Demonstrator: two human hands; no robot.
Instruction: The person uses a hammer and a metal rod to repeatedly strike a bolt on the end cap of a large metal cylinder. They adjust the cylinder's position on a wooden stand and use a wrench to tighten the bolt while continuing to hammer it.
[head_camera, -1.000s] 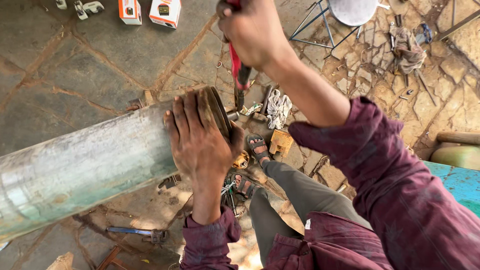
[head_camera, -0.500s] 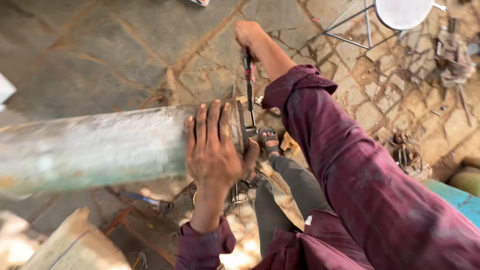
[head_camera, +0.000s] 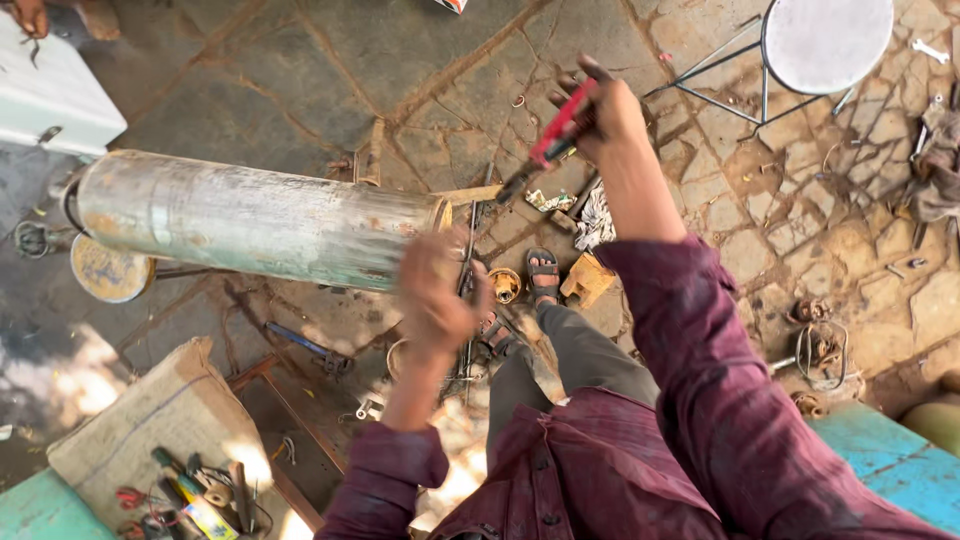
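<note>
Over a cracked stone-paved floor (head_camera: 300, 70) littered with tools, the long, worn grey metal cylinder (head_camera: 250, 220) lies roughly level, its near end close to the person's knees. The left hand (head_camera: 440, 285) is at that end, blurred, so I cannot tell whether its fingers grip the rim or merely press against it. The right hand (head_camera: 605, 115) is raised well above, fingers closed around a red-handled tool with a dark tip (head_camera: 550, 148) pointing down towards the cylinder's end. A sandalled foot (head_camera: 543, 275) sits just below that end, beside a small round metal cup (head_camera: 505, 285). As I judge it, a downward stroke could miss and catch the left hand, since it sits so near the target; the cylinder might also roll or drop onto the foot if the steadying hold slips.
</note>
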